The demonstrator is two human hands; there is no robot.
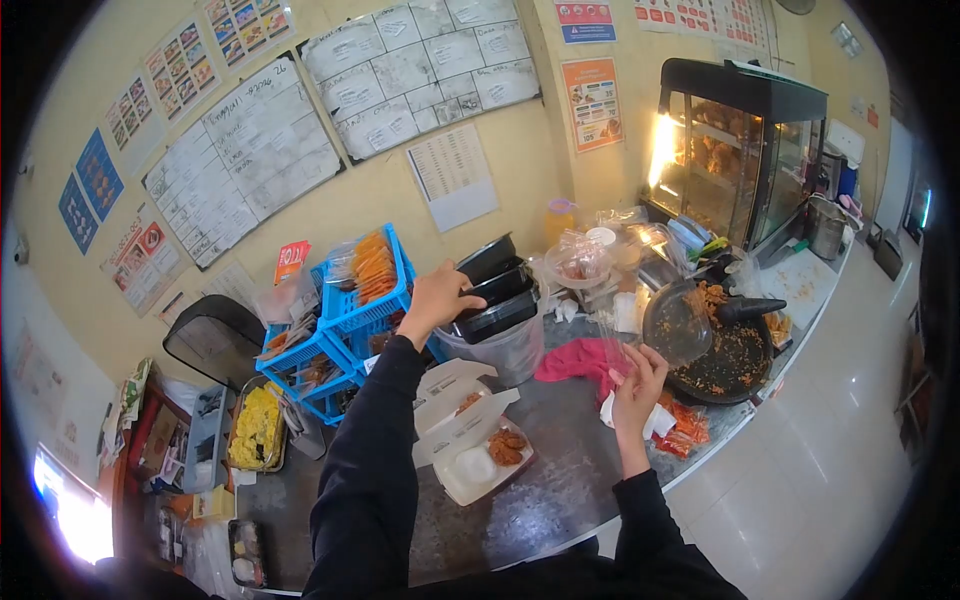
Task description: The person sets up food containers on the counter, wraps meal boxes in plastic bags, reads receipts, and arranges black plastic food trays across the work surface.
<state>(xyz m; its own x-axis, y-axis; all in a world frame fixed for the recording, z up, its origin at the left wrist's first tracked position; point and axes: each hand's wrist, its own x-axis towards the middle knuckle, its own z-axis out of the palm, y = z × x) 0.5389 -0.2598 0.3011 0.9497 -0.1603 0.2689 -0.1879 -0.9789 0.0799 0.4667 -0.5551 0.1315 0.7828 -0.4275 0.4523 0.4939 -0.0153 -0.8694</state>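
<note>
Black trays (505, 315) sit stacked and tilted at the mouth of the clear tub (515, 355), beyond the open carton (455, 428) on the counter (560, 470). Your left hand (440, 298) reaches over the stack with its fingers curled onto a tray edge; whether they grip one tray or several, you cannot tell. Your right hand (638, 385) pinches clear plastic (606, 340) (its outline is too faint to give a shape) near the pink cloth (580, 360). Step in hand, by judgement: taking hold at the tray stack. The next move probably calls for separating a single rim, then lifting evenly so neighbouring trays stay nested.
</note>
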